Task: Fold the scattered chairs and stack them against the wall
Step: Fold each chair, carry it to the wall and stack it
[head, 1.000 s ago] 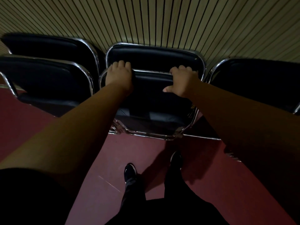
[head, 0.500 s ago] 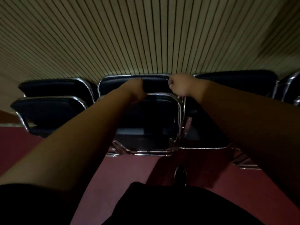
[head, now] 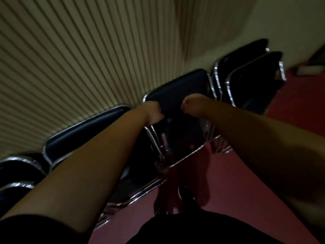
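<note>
Black folded chair [head: 175, 92] stands in the row at slatted wall [head: 88, 59]; left hand [head: 153, 113] and right hand [head: 191, 106] grip its top edge. Risk: legs skid on red floor [head: 246, 173], it topples onto neighbouring chair [head: 88, 131].

No legible text — (too dim).

Motion blur smears everything. Fingers of the left hand [head: 153, 113] and right hand [head: 192, 107] curl out of sight over a folded chair [head: 177, 132]. The left edge crops other chairs [head: 12, 169].
</note>
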Demonstrator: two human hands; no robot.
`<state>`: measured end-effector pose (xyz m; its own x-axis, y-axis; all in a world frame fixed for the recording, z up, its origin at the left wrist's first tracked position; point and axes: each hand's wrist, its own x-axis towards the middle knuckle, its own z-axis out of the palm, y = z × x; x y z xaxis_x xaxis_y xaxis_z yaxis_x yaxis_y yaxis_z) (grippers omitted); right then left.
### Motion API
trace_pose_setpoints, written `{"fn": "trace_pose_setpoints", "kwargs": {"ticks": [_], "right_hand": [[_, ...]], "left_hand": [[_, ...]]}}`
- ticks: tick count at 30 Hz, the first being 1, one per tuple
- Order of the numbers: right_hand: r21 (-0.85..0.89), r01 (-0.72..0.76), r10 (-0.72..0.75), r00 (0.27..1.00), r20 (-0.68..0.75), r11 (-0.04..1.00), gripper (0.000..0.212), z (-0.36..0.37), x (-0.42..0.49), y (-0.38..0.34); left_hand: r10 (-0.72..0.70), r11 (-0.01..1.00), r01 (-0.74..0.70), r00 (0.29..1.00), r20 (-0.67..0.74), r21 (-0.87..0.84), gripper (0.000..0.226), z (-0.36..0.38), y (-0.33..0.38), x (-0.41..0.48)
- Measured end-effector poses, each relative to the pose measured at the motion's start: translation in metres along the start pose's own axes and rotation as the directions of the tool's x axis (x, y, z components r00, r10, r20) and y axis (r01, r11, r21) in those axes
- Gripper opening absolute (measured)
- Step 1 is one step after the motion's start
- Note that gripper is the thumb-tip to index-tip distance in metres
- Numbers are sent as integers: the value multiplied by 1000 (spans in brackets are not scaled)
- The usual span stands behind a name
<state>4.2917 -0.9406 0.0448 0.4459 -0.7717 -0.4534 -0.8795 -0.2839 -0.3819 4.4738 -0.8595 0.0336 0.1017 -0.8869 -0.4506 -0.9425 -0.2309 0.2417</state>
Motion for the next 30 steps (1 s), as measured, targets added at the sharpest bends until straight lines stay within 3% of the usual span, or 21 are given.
{"fn": "trace_pose_setpoints", "kwargs": {"ticks": [3, 7, 11, 14, 20, 24, 27, 30], "right_hand": [[9, -129, 129, 991, -45, 992, 23, 1, -43, 47], [77, -284, 293, 943, -158, 956, 33, 9, -132, 98], [207, -464, 501, 843, -196, 861, 35, 19, -231, 153], [334, -580, 660, 716, -228, 744, 34, 26, -314, 198], [580, -619, 828, 527, -192, 529, 32, 54, -458, 261], [810, -475, 908, 388, -158, 344, 24, 87, -559, 299], [826, -485, 933, 338, -124, 286, 27, 117, -643, 329], [870, -455, 966, 244, -81, 188, 28, 160, -739, 362]], "left_hand": [[161, 987, -162, 986, 35, 17, 42, 11, 42, 11], [371, 926, -378, 918, 140, 25, 35, 28, 128, 0], [522, 844, -535, 836, 171, 37, 33, 55, 222, -32], [626, 758, -651, 745, 228, 47, 41, 81, 295, -72], [742, 560, -818, 565, 360, 130, 29, 132, 417, -154], [782, 428, -888, 458, 422, 171, 25, 180, 498, -228], [800, 340, -924, 381, 464, 173, 22, 225, 559, -293], [805, 233, -957, 291, 516, 175, 22, 280, 619, -375]]}}
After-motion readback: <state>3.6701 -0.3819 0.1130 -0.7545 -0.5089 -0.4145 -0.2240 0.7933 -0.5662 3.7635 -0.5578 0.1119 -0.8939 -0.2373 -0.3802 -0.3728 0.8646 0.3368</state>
